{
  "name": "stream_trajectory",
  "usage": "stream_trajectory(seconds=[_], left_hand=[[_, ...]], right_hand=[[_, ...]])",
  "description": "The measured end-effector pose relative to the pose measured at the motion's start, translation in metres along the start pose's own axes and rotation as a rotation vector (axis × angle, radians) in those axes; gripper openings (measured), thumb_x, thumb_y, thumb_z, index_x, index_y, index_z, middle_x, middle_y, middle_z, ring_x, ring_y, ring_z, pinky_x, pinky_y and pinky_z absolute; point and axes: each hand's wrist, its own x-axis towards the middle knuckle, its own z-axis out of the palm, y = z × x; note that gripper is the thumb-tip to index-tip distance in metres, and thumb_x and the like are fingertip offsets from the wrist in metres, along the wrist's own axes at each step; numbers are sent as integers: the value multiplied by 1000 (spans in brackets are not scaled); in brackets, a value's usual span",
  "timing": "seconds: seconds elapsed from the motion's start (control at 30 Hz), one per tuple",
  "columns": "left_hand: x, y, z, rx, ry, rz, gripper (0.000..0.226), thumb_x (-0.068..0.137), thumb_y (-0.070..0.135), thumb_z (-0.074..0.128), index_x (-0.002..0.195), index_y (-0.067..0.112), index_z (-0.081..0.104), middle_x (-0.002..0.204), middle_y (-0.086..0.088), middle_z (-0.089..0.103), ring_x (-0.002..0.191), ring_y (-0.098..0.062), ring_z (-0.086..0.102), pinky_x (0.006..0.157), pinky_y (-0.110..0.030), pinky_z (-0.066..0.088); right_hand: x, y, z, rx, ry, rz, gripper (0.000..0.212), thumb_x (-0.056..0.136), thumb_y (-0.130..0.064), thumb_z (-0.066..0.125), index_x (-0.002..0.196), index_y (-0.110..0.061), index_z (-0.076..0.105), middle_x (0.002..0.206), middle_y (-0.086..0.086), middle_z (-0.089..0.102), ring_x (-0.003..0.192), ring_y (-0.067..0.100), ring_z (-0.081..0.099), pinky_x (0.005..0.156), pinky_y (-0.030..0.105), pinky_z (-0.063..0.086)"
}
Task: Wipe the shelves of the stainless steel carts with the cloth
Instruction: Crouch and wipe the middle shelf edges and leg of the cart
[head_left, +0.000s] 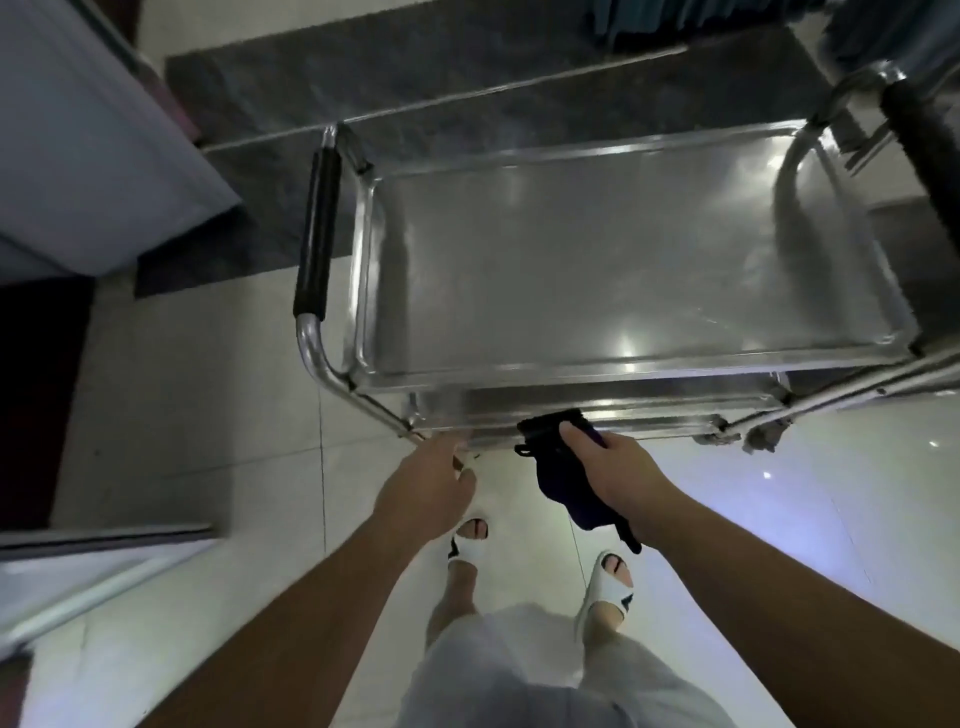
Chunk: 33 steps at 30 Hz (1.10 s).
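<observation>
White slide sandals (613, 582) and pale grey shorts (519, 670) sat nearest, on glossy pale floor tiles (208, 441). Both bare forearms reached forward from there.

Right hand (618, 473) gripped the dark, near-black cloth (558, 467), fingers curled over its top; the cloth's far end lay against the near edge of the cart's lower tier, and its near end hung loose below the wrist. Left hand (431, 483) held nothing, fingers fairly straight, tips at or just beside the near-left leg tube; contact could not be confirmed. Hands were well apart.

Beyond them stood the shiny stainless steel cart (332, 379). Its top shelf (597, 260), a shallow rimmed tray, looked bare and streaked with glare. A black foam-sleeved handle (317, 234) ran along the left end. A second steel cart (893, 104) stood at far right, only partly in frame.

Judgement: the lower shelf's near edge was the step in hand. To do it well, steady the frame with the free hand, bunch the slack so no tail drags, press flat, and run long overlapping strokes end to end, working into the rim corners.

Farthest: dark speckled stone paving (415, 78).
</observation>
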Motion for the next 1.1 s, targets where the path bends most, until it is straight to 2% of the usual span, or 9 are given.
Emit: stream_trajectory(seconds=[0.1, 0.23, 0.47, 0.67, 0.77, 0.9, 0.97, 1.03, 1.1], left_hand=[[-13, -1, 24, -98, 30, -105, 51, 102, 33, 56, 152, 23, 49, 149, -4, 54, 132, -22, 54, 108, -31, 41], [-24, -14, 46, -172, 61, -181, 52, 102, 35, 55, 153, 25, 47, 150, -1, 52, 131, -18, 54, 111, -31, 41], [-14, -75, 54, -261, 105, -236, 49, 102, 38, 54, 150, 30, 49, 147, 8, 53, 127, -12, 55, 107, -32, 45], [40, -126, 60, -360, 156, -170, 46, 102, 37, 57, 147, 27, 53, 138, 8, 58, 112, -9, 57, 93, -25, 42], [66, -148, 69, -370, 176, -153, 46, 102, 36, 58, 146, 27, 54, 138, 7, 59, 111, -10, 58, 92, -25, 43], [102, -176, 94, -375, 239, -155, 43, 100, 35, 61, 142, 27, 57, 137, 8, 61, 110, -8, 60, 90, -24, 42], [123, -190, 109, -389, 288, -160, 42, 99, 35, 63, 140, 26, 58, 137, 9, 62, 109, -6, 61, 88, -22, 41], [143, -203, 124, -395, 343, -163, 41, 99, 36, 63, 139, 26, 59, 135, 12, 62, 106, -2, 60, 84, -20, 41], [161, -216, 138, -405, 426, -165, 37, 99, 38, 63, 134, 30, 60, 130, 15, 63, 104, 0, 61, 80, -17, 41]], right_hand=[[12, 11, -4, -109, -61, -16, 51, 94, -56, 62, 99, -6, 70, 72, 8, 65, 56, 27, 59, 53, 34, 48], [24, 26, -2, -189, -109, -30, 50, 92, -57, 63, 89, -8, 70, 65, 6, 64, 53, 28, 57, 54, 37, 47], [49, 41, 47, -262, -72, -36, 48, 91, -61, 60, 89, -15, 72, 69, 5, 71, 55, 25, 62, 50, 29, 50], [88, 49, 124, -164, 24, -72, 49, 90, -61, 60, 86, -13, 71, 73, 13, 72, 56, 28, 63, 58, 38, 51], [114, 56, 154, -132, 39, -112, 49, 86, -65, 61, 84, -17, 71, 75, 11, 71, 59, 31, 64, 59, 42, 54], [160, 79, 176, -174, 48, -185, 51, 80, -73, 58, 80, -24, 71, 73, 3, 73, 73, 30, 72, 73, 47, 60], [184, 91, 181, -169, 41, -244, 35, 82, -73, 57, 86, -42, 72, 76, -5, 76, 75, 23, 74, 73, 42, 60], [208, 101, 184, -162, 46, -320, 14, 86, -70, 58, 85, -59, 67, 80, -19, 75, 74, 6, 73, 68, 31, 57], [229, 108, 183, -178, 69, -392, 13, 87, -71, 58, 82, -62, 66, 80, -26, 72, 72, -5, 68, 66, 25, 51]])
